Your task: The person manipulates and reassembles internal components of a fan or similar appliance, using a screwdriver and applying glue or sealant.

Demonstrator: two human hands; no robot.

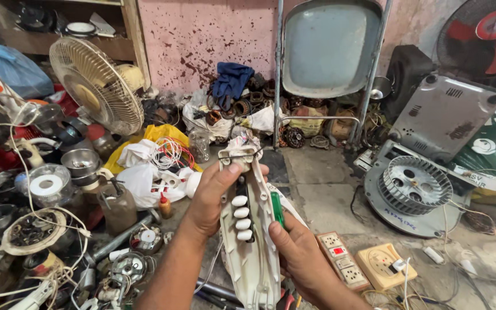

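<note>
I see a cream table fan [96,86] at left w/ a yellow bag [159,135] below it, blue cloth [232,78] by the pink wall, a power strip [341,259] on the floor, grey blower wheel [414,185] at right.

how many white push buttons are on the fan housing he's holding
4, stacked in a column on the cream housing: top button, second, third, bottom. The hands may hide more.
</note>
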